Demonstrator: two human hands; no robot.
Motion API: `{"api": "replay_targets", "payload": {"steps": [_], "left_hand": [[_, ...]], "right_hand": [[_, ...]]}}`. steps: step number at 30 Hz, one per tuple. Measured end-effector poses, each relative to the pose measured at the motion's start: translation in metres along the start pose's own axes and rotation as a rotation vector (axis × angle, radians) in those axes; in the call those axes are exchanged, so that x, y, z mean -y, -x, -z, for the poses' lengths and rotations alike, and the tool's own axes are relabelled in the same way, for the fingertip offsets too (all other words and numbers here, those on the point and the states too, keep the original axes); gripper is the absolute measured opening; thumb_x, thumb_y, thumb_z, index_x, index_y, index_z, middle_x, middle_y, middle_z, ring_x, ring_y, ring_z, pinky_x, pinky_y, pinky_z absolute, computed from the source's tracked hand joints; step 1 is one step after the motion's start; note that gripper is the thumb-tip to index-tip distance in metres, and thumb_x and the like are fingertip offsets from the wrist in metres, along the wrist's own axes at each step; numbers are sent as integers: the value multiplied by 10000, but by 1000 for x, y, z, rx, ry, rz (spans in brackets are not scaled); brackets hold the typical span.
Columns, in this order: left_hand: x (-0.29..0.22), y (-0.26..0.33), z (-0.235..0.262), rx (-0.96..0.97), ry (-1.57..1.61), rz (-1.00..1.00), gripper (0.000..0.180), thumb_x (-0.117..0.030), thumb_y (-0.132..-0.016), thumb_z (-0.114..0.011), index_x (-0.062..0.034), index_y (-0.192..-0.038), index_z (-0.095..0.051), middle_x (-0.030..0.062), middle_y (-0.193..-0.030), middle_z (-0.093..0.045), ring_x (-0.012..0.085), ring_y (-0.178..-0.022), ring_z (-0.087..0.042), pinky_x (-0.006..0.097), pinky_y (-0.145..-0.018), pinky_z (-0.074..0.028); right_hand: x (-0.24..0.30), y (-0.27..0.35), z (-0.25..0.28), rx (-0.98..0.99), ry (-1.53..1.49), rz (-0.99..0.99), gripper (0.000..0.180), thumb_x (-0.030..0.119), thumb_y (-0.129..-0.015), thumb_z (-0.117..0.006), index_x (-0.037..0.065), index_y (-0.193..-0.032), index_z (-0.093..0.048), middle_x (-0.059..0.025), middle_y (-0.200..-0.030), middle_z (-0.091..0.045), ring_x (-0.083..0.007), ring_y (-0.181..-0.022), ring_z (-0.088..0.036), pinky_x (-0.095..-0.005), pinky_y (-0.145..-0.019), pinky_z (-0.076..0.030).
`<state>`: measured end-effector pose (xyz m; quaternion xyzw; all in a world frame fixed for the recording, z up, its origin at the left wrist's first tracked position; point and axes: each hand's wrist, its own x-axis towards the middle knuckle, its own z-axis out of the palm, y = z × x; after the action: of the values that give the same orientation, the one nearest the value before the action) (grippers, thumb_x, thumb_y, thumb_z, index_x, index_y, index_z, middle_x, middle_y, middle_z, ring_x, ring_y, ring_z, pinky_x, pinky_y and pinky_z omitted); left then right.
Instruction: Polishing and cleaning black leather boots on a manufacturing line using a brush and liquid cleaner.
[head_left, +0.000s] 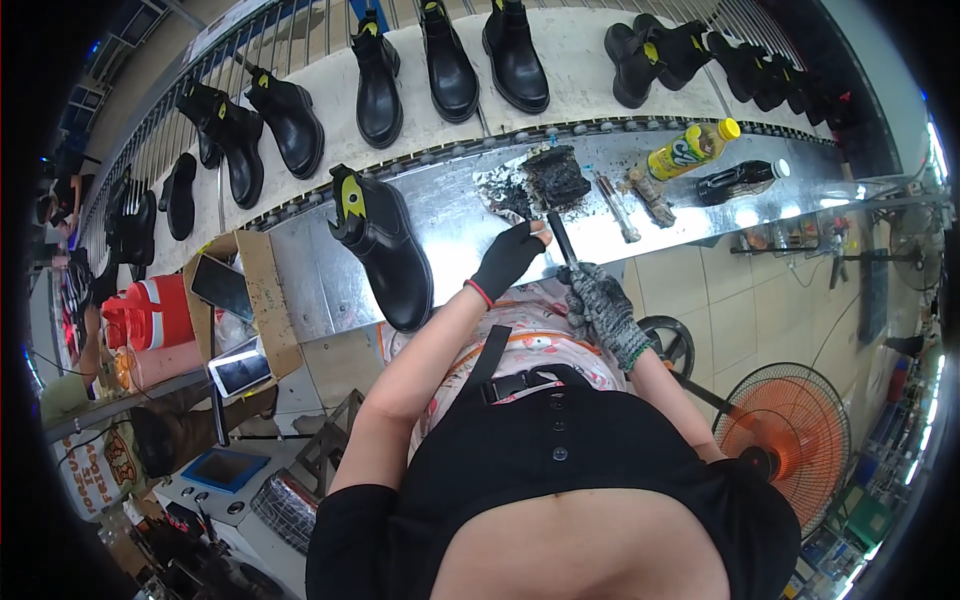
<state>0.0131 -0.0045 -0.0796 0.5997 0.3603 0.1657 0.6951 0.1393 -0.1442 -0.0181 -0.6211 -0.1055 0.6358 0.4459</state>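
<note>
Right hand (600,305), grey knit glove, grips black brush handle (560,238), centre frame. Left hand (508,258), fingerless glove, fingers curled beside handle; grip unclear. Risk: the blackened brush head (555,175) could smear the nearby black ankle boot (385,250).

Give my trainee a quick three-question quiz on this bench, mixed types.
1. True or false: the right hand grips a dark tool handle.
2. What stands nearest the left hand? A) fan B) black boot C) bottle
3. Fill in: the yellow-capped bottle lies on the metal ____.

Key: 1 true; 2 B; 3 bench.
</note>
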Motion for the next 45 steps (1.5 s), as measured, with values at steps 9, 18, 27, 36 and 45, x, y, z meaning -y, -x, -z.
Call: {"api": "replay_targets", "payload": {"steps": [9, 18, 27, 36, 45], "left_hand": [[3, -18, 28, -170, 21, -208, 457, 9, -777, -556, 8, -1227, -479, 107, -1058, -628, 146, -901, -596, 274, -805, -469], [-36, -69, 42, -92, -137, -226, 760, -40, -711, -597, -150, -1394, -282, 135, -1195, -539, 194, -948, -545, 305, -792, -477], [-41, -68, 48, -51, -315, -150, 777, -116, -685, -656, -162, -1379, -308, 91, -1151, -556, 224, -972, -546, 334, -815, -471], [-72, -21, 59, -187, -286, -264, 826, -134, -731, -676, -163, -1434, -244, 161, -1347, -446, 268, -1152, -510, 345, -913, -438], [-138, 64, 158, -712, 71, -693, 354, -116, -904, -481, 16, -1231, -507, 152, -1188, -577, 245, -1063, -571, 327, -924, -408]], "right_hand": [[5, 1, 37, -125, 559, 84, 307, 341, -921, -488, 43, -946, -554, -42, -575, -536, -143, -456, -535, -302, -436, -442], [49, -10, 48, -75, 810, -20, 425, 428, -901, -493, 49, -1084, -556, -67, -637, -580, -149, -498, -561, -307, -507, -480], [33, -34, 42, -110, 1044, 216, 433, 349, -899, -510, 63, -1224, -493, -47, -657, -545, -135, -529, -542, -290, -504, -466], [-2, -30, 37, -127, 798, 253, 359, 334, -889, -509, 43, -1093, -564, -125, -759, -635, -185, -588, -621, -333, -595, -500], [2, -21, 29, -236, 55, 202, 294, 333, -918, -501, 91, -1083, -528, 34, -645, -461, -55, -423, -413, -216, -355, -362]]}}
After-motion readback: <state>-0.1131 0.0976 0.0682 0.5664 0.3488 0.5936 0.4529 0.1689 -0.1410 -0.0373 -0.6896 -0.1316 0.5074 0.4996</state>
